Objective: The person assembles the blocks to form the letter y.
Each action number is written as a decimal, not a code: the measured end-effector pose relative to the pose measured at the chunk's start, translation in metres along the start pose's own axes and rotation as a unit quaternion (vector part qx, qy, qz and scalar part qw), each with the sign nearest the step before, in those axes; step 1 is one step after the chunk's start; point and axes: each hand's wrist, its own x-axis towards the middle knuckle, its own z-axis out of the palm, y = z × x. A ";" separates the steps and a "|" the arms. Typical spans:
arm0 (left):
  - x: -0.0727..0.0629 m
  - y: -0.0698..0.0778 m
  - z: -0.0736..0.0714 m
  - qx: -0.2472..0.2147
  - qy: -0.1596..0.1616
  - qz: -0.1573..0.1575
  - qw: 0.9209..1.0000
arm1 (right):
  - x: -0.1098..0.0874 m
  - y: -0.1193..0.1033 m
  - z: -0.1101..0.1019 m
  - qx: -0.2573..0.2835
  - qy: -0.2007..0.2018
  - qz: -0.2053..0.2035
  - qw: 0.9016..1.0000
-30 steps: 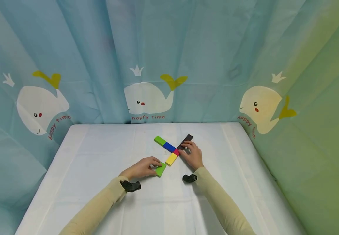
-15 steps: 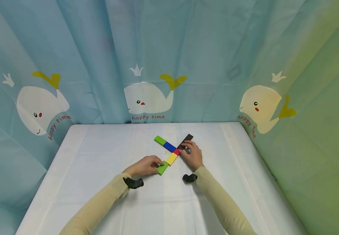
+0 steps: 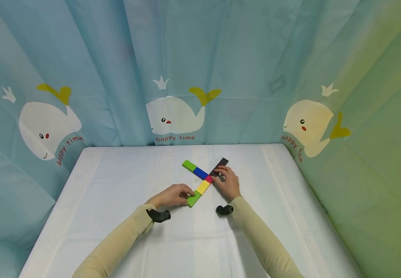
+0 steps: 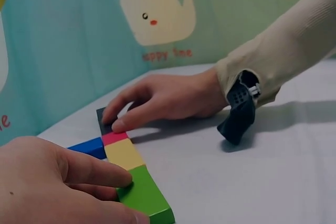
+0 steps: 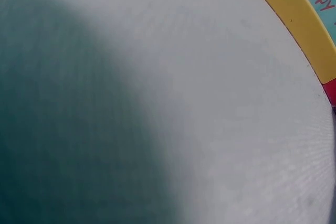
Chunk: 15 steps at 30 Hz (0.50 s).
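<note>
In the head view, my left hand (image 3: pixel 172 195) pinches the near green block (image 3: pixel 194 199), which lies flat on the table. Its thumb and index finger touch that green block (image 4: pixel 144 195) in the left wrist view. The block's far end meets a yellow block (image 3: pixel 203 187), followed by a small red block (image 3: pixel 208 178). My right hand (image 3: pixel 228 183) holds a long black block (image 3: pixel 222 162) beyond the red one, its thumb beside the red-black joint. A blue block (image 3: pixel 200 173) and another green block (image 3: pixel 188 165) run from the red block toward the far left.
A white cloth covers the table (image 3: pixel 117 173). Behind it and along the sides hangs a blue-green curtain (image 3: pixel 249 77) with whale prints. The right wrist view shows mostly tablecloth, a dark blur and the yellow block's edge (image 5: pixel 299 19); no hand appears there.
My left hand has slid the near green block slightly right and away from me, closing its gap to the yellow block. My right hand has stayed in place.
</note>
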 end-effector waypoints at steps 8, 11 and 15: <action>0.002 0.001 0.000 0.000 -0.004 -0.002 1.000 | 0.000 -0.003 -0.001 0.003 -0.001 -0.002 1.000; 0.002 0.001 0.001 0.000 -0.003 0.002 1.000 | 0.000 -0.002 -0.001 -0.002 0.000 -0.002 1.000; 0.002 0.001 0.001 -0.001 -0.004 0.006 1.000 | -0.001 0.000 -0.001 -0.003 0.002 -0.003 1.000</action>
